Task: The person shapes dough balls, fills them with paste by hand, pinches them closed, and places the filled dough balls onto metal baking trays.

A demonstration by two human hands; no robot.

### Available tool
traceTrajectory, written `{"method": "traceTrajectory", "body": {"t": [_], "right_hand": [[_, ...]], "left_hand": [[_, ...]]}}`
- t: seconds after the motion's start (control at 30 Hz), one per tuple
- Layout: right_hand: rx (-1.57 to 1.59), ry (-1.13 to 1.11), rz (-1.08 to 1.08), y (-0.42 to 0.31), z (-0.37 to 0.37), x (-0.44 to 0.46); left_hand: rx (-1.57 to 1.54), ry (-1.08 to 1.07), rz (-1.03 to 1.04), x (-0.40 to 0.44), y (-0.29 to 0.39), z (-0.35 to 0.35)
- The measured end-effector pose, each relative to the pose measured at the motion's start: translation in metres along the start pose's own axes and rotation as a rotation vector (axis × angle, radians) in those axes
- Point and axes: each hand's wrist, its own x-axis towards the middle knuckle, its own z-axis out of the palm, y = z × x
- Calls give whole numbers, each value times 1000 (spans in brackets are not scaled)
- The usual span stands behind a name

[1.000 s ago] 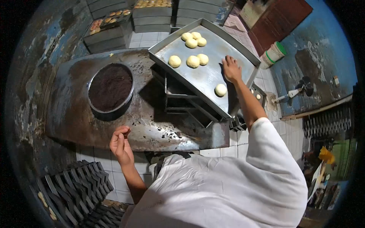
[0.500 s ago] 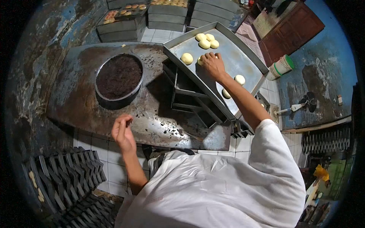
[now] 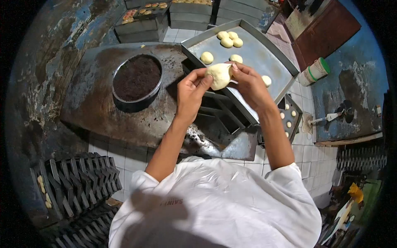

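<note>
Dough in hand: a stretched, pale piece of dough (image 3: 219, 77) is held up over the near-left edge of the big tray (image 3: 258, 51), pulled to a peak at its upper right.
Left hand: the left hand (image 3: 191, 93) pinches the dough's left side, thumb in front, fingers curled.
Right hand: the right hand (image 3: 253, 84) grips the peak between thumb and bent fingers.
On the tray: four dough balls (image 3: 226, 42) touch in a cluster; a few others sit apart.
In the way: both hands and the dough cover part of the tray's rim and floor.
Table: a round bowl (image 3: 115, 93) of dark crumbly filling (image 3: 137, 77) stands left on the worn table (image 3: 93, 101); metal frames (image 3: 225, 113) sit beneath the tray.
Farther off: a smaller tray (image 3: 294, 120) with dough balls, a green-lidded bucket (image 3: 319, 68), dark racks (image 3: 78, 182).
Writing: faint reddish letters on the white shirt (image 3: 231, 202) seem to read "SAINT"; the rest is unclear.
</note>
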Motion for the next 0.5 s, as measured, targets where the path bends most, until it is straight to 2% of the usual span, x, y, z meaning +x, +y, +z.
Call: {"method": "traceTrajectory", "body": {"t": [0.07,0.1,0.13,0.2,0.27,0.3,0.33,0.4,0.47,0.5], "right_hand": [[132,11,11,19,10,-10],[57,19,10,29,14,-12],[0,161,-91,44,28,-16],[-425,460,-249,79,56,-16],[-400,528,-317,134,63,-6],[-288,473,-208,156,64,-5],[-94,305,16,197,54,-1],[684,151,441,203,70,-24],[833,42,536,227,51,-35],[576,84,565,253,34,-41]], "left_hand": [[-100,44,12,-8,-9,-2],[-110,67,-24,-13,-14,-9],[-104,89,-39,-21,-19,-13],[-166,84,-147,-40,-22,-19],[-308,168,-329,-59,-30,-33],[-362,186,-391,-67,-39,-50],[-395,189,-406,-78,-36,-59],[-468,310,-501,-105,-42,-82],[-473,361,-522,-121,-56,-106],[-563,410,-484,-129,-60,-121]]}}
